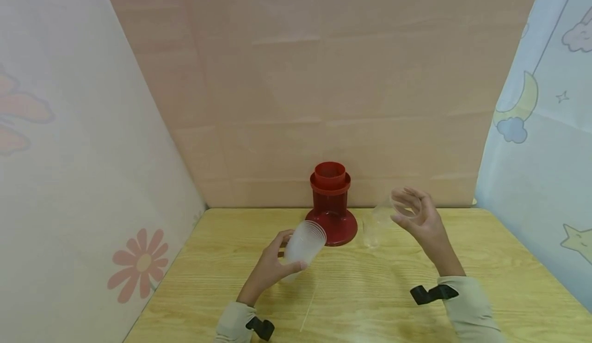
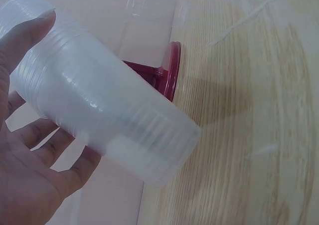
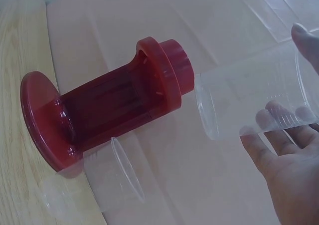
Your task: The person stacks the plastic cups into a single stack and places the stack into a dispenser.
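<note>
My left hand [image 1: 273, 268] grips a tilted stack of clear plastic cups [image 1: 305, 243], its rims toward the upper right; the left wrist view shows the nested stack [image 2: 109, 95] with thumb and fingers around it. My right hand [image 1: 427, 227] holds a single clear cup [image 3: 254, 95] near its rim, raised above the table. Between the hands, farther back, stands a red cylindrical holder [image 1: 330, 199] with a round base and a ringed top. Another clear cup [image 3: 114, 180] is beside the holder's base on the table, to its right in the head view.
The wooden table [image 1: 361, 302] ends against a beige back covering [image 1: 324, 76]. Light panels with printed flowers [image 1: 143, 262] on the left and a moon [image 1: 524, 96] on the right stand at the sides.
</note>
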`<state>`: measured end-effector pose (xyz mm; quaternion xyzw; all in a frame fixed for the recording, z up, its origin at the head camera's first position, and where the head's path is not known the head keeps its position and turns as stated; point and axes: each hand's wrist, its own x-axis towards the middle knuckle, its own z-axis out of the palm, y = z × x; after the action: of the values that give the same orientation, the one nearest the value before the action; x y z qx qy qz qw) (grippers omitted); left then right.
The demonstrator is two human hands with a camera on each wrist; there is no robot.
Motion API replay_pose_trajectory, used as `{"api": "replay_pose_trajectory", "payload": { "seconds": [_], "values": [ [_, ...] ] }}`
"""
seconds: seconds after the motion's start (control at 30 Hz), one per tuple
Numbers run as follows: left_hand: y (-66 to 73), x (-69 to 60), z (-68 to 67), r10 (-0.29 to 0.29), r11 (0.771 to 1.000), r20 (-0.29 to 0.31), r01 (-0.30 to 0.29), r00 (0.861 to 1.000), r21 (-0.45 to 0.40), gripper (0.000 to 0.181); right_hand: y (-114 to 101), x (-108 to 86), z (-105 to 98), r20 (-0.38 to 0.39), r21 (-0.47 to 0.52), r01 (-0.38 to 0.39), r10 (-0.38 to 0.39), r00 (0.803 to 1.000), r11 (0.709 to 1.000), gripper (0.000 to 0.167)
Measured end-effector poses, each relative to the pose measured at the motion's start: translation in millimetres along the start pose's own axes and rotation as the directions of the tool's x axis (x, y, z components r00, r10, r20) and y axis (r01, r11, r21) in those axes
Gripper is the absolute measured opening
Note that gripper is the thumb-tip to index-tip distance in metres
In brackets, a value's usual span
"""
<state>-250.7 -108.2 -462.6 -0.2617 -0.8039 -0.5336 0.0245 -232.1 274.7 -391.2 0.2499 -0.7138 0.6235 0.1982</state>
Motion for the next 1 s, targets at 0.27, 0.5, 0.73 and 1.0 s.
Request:
{"api": "replay_pose_trajectory", "payload": {
  "seconds": [0.27,0.5,0.73,1.0],
  "values": [
    [-0.6,-1.0,0.8,-0.006,1.0,0.003,0.006,1.0,-0.001,0.07,0,2.2,8,0.014,0.022,-0.001,0.0,1.0,1.0,0.064],
    [-0.3,0.3,1.1,0.001,1.0,-0.005,-0.001,1.0,0.007,0.069,-2,7.8,19,0.014,0.056,-0.002,0.001,1.0,0.998,0.064],
    [-1.1,0.8,1.0,-0.006,1.0,-0.011,0.006,1.0,0.001,0.068,-5,12.7,31,0.025,0.112,0.006,-0.009,1.0,0.994,0.062],
    [8.0,-1.2,0.1,-0.022,1.0,-0.011,0.022,1.0,-0.002,0.069,-5,18.2,43,0.045,0.154,0.029,-0.036,0.998,0.988,0.06]
  ]
}}
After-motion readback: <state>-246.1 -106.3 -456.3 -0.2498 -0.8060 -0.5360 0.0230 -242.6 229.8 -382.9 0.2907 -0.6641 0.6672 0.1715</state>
